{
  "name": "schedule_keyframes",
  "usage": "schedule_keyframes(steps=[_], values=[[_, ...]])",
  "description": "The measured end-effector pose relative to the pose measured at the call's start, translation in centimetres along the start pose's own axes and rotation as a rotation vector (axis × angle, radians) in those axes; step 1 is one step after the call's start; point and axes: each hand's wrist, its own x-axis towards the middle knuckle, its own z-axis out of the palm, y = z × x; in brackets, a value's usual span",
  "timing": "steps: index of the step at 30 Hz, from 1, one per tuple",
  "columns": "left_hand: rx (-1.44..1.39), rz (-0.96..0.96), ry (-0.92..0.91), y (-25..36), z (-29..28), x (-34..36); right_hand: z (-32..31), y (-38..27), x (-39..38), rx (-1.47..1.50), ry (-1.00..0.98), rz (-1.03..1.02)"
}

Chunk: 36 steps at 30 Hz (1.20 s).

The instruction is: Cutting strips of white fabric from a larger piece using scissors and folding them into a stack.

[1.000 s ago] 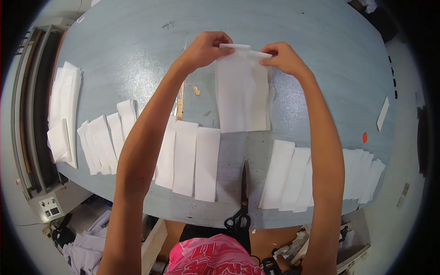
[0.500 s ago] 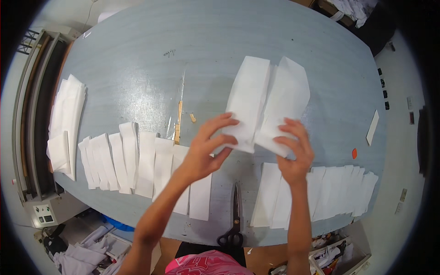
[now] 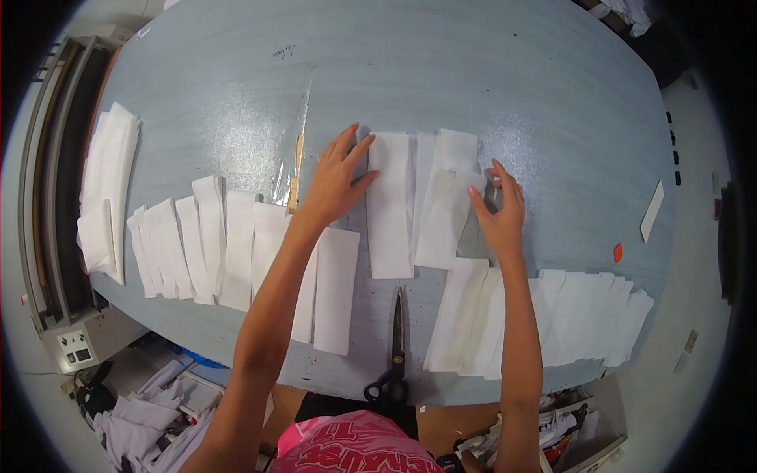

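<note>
Two folded white fabric strips lie side by side in the middle of the blue-grey table. My left hand (image 3: 339,180) has its fingers spread at the left edge of the left strip (image 3: 390,209), with the fingertips at its upper part. Beside the right strip (image 3: 443,213), my right hand (image 3: 502,211) is open, thumb and fingers apart. A loose white end of that strip reaches toward the right thumb; whether they touch I cannot tell. Black-handled scissors (image 3: 397,347) lie below the two strips, blades pointing away from me.
A row of overlapping white strips (image 3: 236,248) lies to the left, and another row (image 3: 576,315) to the right. Taller folded white fabric (image 3: 110,181) is at the far left, next to a roller machine (image 3: 67,181). An orange piece (image 3: 617,252) and a white sliver (image 3: 652,210) lie at right.
The two strips, lifted in both hands before, now lie flatter on the table. My hands have let go and moved apart, the left one going up and outward. The view has shifted slightly.
</note>
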Motion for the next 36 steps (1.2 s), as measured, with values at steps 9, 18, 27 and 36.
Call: schedule_keyframes(steps=[9,18,27,36], values=[[0.018,-0.1,-0.082,-0.7,0.2,5.6,3.2,-1.4,3.9,0.459,-0.16,0.445],[-0.219,-0.196,-0.159,-0.8,0.7,7.7,4.4,2.0,9.9,0.045,-0.234,0.134],[-0.716,-0.437,-0.092,0.2,1.1,7.5,3.3,-0.9,11.7,0.436,-0.393,0.247],[-0.671,-0.357,0.215,0.7,4.6,7.4,2.9,-2.3,12.7,0.4,-0.729,0.473]])
